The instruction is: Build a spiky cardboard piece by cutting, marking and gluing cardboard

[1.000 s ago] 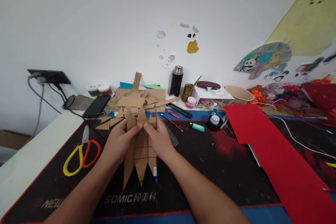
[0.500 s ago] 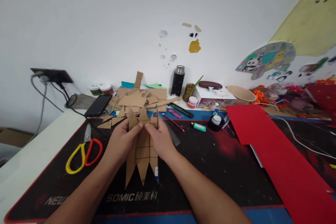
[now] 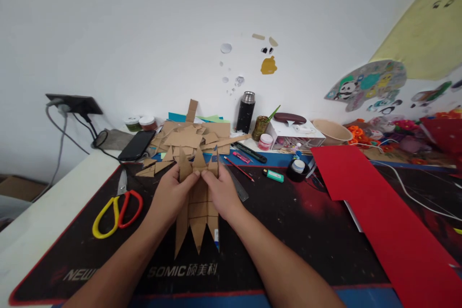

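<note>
From the head camera, my only feed, the clearest writing is the pale "SOMIC硕美科" lettering [image 3: 182, 270] along the near edge of a black desk mat [image 3: 285, 245]. Farther left I can read "NEW", the rest covered by the left forearm. A small blue-and-white patch [image 3: 216, 238] shows at the lower right prong of the pronged cardboard cutout [image 3: 198, 209]; I can't make out any print on it. The green stick [image 3: 273, 175] carries a pale label, also too small for me to read.

The cutout is above the mat, a little left of center, its points toward me and away. My left hand [image 3: 172, 190] and right hand [image 3: 224, 195] grip it from both sides, thumbs close together on its front; the other fingers are mostly hidden.

The mat has a red edge and lies on a white surface [image 3: 68, 216], with blue along its near and far sides. Scissors [image 3: 116, 207] lie on it at left, red card [image 3: 375, 221] at right. Cardboard scraps [image 3: 184, 137] are piled in front of the white wall [image 3: 144, 24], which bears a panda sticker [image 3: 347, 89] and a yellow sheet [image 3: 418, 24].
</note>
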